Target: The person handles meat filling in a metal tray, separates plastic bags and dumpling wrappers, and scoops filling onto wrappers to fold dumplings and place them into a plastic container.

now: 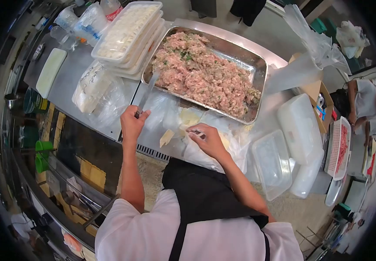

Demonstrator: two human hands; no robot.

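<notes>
Mince: here it is, pink with green flecks (209, 74), heaped in the metal tray (240, 49), with bare metal showing along the tray's far right side; plenty is left.
Left hand: the left hand (132, 124) is closed around a flat metal blade (148, 89), its tip up by the tray's near left corner.
Right hand: in front of the tray, the right hand (209, 140) has curled fingers over the pale sheets (189, 117); whether they pinch anything, I can't tell.
Small piece: one pale folded piece (166, 138) lies between the hands, apart from both; its filling is hidden.
Stack: just left of the tray, plastic boxes (124, 32) hold rows of pale pieces, so a good share looks done.
In the way: crumpled plastic (238, 150) spreads before the tray, likely to snag; the stack crowds its left side.
Right side: a clear box (273, 161) sits right of the tray; well beyond, a pink basket (339, 148) and another person (364, 102).
</notes>
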